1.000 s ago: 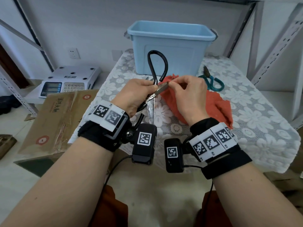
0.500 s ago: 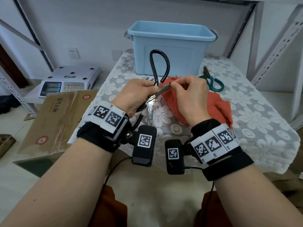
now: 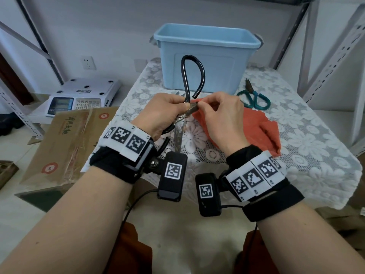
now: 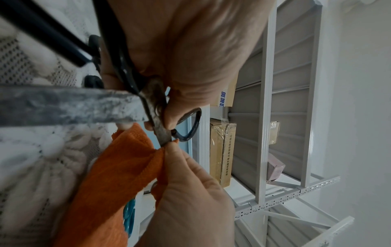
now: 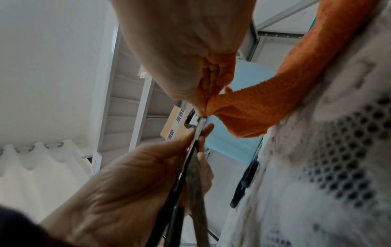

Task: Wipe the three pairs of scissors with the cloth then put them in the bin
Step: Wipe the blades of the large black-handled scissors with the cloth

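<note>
**Two hands on one pair of black scissors, cloth at the blade**

Two hands meet over the bench (image 3: 296, 155), which wears a white lace cover. The left hand (image 3: 162, 113) grips the black scissors (image 3: 192, 76) near the pivot, fingers and thumb curled round the metal. The scissors stand open: one large black handle loop rises above the hand in front of the bin, one dull grey blade points down and toward the person below the hand, and the other blade reaches across to the right hand (image 3: 223, 115).

The right hand pinches a fold of the orange cloth (image 3: 256, 129) round that blade, fingertips pressed together on it. The left wrist view shows the rusty blade (image 4: 160, 127) running straight into the pinched cloth, and the right wrist view shows the cloth bunched between thumb and fingers (image 5: 209, 83). The rest of the cloth trails to the right of the right hand and lies on the bench.

Beyond both hands stands the light blue bin (image 3: 205, 62), upright on the bench, its inside not visible. Beyond and to the right of the right hand lie the green-handled scissors (image 3: 254, 97), flat on the bench, just beside the cloth's far edge. Just past the left hand's knuckles a small metal tip (image 3: 177, 93) shows on the bench; what it belongs to cannot be told.

Left of the left hand, off the bench, lie a cardboard box (image 3: 65, 143) and a white weighing scale (image 3: 81, 95).
</note>
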